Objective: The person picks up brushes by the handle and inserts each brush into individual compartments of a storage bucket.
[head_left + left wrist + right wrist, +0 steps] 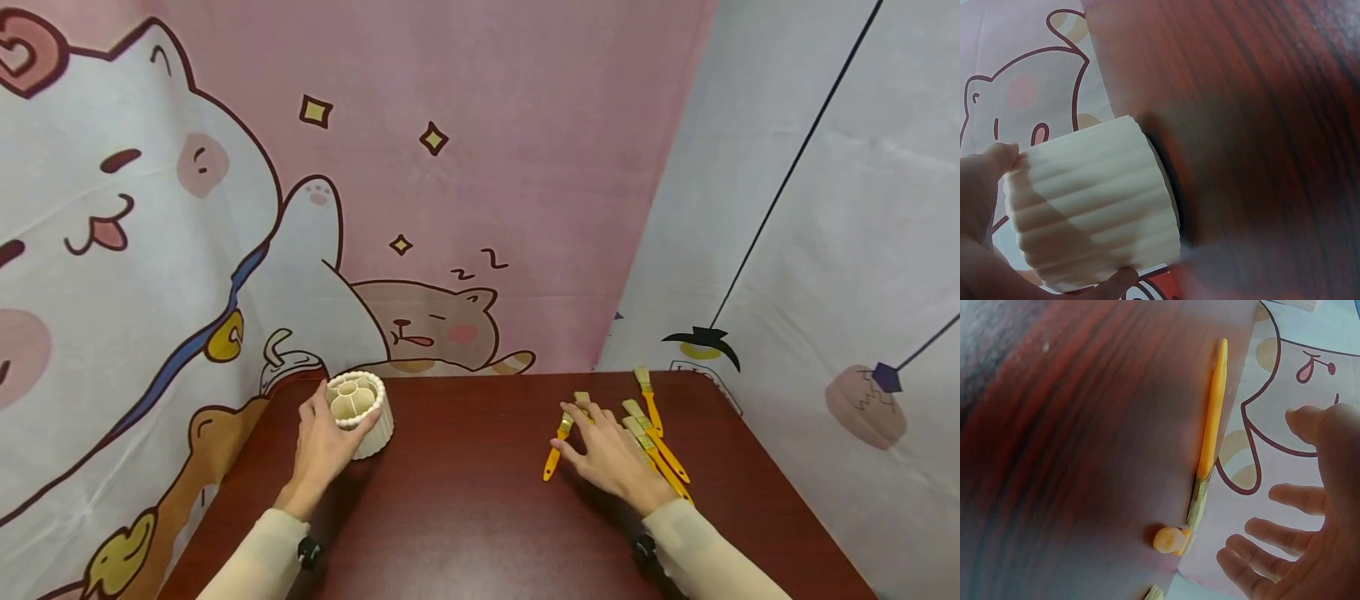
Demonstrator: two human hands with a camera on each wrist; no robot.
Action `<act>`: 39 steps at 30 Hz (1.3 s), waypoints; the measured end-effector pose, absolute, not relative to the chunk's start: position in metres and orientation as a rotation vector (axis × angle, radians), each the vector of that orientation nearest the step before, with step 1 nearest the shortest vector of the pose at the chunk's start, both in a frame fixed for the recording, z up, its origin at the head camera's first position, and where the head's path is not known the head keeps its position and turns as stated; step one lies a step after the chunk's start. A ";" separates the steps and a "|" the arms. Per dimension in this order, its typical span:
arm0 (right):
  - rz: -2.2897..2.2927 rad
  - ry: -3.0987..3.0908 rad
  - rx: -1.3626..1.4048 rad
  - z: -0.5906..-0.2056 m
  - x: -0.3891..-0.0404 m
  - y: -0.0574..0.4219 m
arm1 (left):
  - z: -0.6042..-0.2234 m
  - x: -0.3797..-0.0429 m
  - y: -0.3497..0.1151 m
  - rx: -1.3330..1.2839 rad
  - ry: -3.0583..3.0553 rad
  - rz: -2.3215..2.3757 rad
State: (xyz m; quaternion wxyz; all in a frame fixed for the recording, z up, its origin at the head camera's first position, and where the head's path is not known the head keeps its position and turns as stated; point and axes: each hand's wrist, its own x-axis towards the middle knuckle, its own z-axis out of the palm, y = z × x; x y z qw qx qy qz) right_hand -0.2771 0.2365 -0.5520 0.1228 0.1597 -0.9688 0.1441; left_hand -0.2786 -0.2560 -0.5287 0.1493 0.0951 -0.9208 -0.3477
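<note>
At the left of the table, my left hand (321, 446) grips a cream ribbed brush holder (381, 429), thumb on one side and fingers on the other. The holder's open top shows several round compartments inside a beaded rim. In the left wrist view its fluted wall (1094, 206) fills the grasp. My right hand (611, 454) hovers with spread fingers over paintbrushes with yellow handles and pale bristles. Nearest to it is a paintbrush (555, 457) by the thumb; the hand partly hides others. The right wrist view shows a paintbrush (1212, 419) apart from the fingers.
More paintbrushes lie to the right of the right hand, one (651, 408) near the back edge and several overlapping (671, 457). The dark red-brown table (465, 500) spans between the hands. A cartoon-printed cloth (525, 208) hangs behind it.
</note>
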 end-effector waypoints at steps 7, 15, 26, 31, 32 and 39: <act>0.459 -2.837 0.466 -0.554 -0.281 0.235 | -0.527 -0.278 -0.255 0.271 -2.645 -1.001; 0.500 -2.849 0.484 -0.554 -0.286 0.231 | -0.524 -0.273 -0.248 0.250 -2.668 -1.016; 0.508 -2.881 0.484 -0.560 -0.292 0.228 | -0.524 -0.261 -0.228 0.180 -2.694 -1.002; 0.517 -2.866 0.502 -0.562 -0.294 0.228 | -0.524 -0.254 -0.216 0.129 -2.678 -1.012; 0.519 -2.862 0.507 -0.562 -0.295 0.227 | -0.523 -0.253 -0.214 0.119 -2.675 -1.016; 0.524 -2.870 0.503 -0.565 -0.297 0.225 | -0.525 -0.248 -0.198 0.069 -2.676 -1.028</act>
